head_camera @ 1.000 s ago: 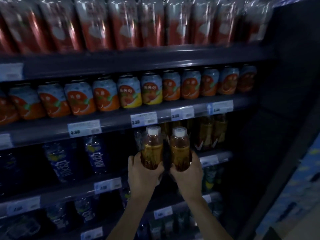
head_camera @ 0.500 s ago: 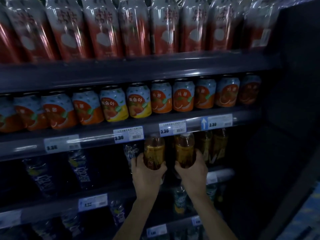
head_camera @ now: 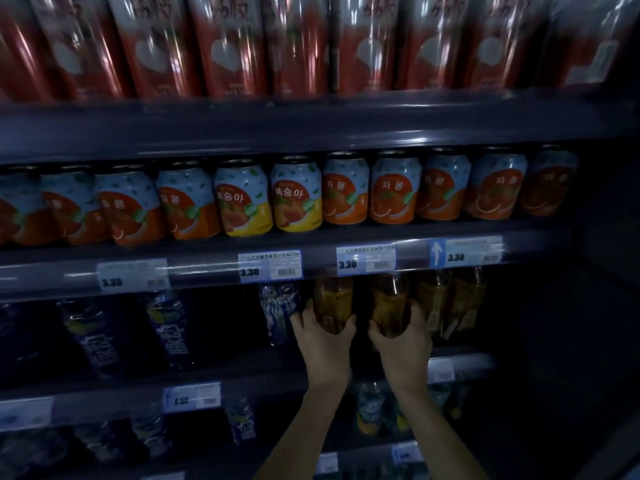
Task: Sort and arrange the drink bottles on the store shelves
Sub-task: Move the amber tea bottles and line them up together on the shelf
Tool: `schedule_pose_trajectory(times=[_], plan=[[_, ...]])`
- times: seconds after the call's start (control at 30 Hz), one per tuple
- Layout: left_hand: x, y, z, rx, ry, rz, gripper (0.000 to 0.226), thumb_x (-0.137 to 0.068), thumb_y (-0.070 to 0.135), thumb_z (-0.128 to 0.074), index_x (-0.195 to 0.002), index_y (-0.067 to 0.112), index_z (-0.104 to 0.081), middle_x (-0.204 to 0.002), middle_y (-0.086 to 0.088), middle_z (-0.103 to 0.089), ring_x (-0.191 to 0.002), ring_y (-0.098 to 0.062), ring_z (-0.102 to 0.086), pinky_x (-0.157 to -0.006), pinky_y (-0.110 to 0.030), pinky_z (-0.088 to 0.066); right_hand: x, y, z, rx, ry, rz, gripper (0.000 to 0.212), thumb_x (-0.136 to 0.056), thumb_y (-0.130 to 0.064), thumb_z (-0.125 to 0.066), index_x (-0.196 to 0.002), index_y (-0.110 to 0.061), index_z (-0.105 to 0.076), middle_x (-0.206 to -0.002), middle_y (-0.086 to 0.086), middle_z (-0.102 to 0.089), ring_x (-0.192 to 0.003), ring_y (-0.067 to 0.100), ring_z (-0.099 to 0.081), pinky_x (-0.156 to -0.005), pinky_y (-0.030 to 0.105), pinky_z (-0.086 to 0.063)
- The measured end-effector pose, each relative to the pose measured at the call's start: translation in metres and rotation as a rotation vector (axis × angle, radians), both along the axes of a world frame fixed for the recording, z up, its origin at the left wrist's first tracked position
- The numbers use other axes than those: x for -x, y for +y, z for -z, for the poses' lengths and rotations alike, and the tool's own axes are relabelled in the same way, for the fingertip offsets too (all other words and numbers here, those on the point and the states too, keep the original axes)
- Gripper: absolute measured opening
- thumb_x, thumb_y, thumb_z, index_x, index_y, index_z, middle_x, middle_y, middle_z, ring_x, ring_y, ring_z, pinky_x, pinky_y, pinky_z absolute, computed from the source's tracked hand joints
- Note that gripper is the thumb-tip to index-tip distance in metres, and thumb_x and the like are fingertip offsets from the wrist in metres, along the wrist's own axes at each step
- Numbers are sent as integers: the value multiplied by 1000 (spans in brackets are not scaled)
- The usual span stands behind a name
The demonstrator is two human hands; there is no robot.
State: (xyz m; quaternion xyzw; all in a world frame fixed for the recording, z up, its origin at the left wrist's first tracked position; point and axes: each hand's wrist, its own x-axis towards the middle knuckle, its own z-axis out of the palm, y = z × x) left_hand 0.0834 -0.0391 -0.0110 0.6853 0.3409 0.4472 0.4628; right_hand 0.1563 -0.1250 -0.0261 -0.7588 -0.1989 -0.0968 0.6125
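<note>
Two amber tea bottles stand side by side inside the third shelf, their caps hidden behind the shelf edge above. My left hand (head_camera: 323, 336) grips the left amber bottle (head_camera: 333, 299) from below. My right hand (head_camera: 401, 336) grips the right amber bottle (head_camera: 389, 301) the same way. More amber bottles (head_camera: 450, 299) stand just to their right. A blue-and-white bottle (head_camera: 278, 306) stands just left of my left hand.
Orange and yellow cans (head_camera: 298, 195) line the shelf above, with tall red cans (head_camera: 228, 46) on the top shelf. Dark blue bottles (head_camera: 169, 330) fill the left of the third shelf. Price tags (head_camera: 270, 266) run along the shelf edges. A dark side panel (head_camera: 588, 306) bounds the right.
Both hands have pushed the two amber bottles up and back into the third shelf; their white caps are now hidden behind the shelf edge. The view has tilted upward.
</note>
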Motion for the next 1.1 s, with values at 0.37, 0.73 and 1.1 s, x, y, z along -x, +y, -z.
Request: schedule_pose_trajectory(times=[0.37, 0.73, 1.1], plan=[[-3, -1, 11, 23, 36, 26, 86, -73, 35, -80, -142, 17, -31, -114, 8, -35, -105, -1, -39, -98, -21, -37, 4, 2, 5, 67, -58, -6, 67, -82, -32, -73, -137, -10, -41, -127, 7, -54, -117, 16, -50, -99, 31, -43], [17, 5, 26, -37, 157, 99, 71, -81, 30, -73, -141, 13, -39, -132, 1, -39, -117, -8, -42, -97, -15, -32, 15, 2, 5, 113, -35, 134, 70, -86, -31, -68, -142, -8, -33, -140, 13, -40, -129, 25, -37, -102, 28, -29], [20, 11, 24, -10, 129, 149, 64, -78, 21, -77, -134, 11, -46, -124, -2, -55, -110, -10, -53, -98, -28, -45, 11, 2, 3, 147, -29, 117, 73, -83, -27, -73, -140, -4, -34, -137, 14, -40, -126, 26, -38, -98, 23, -28]])
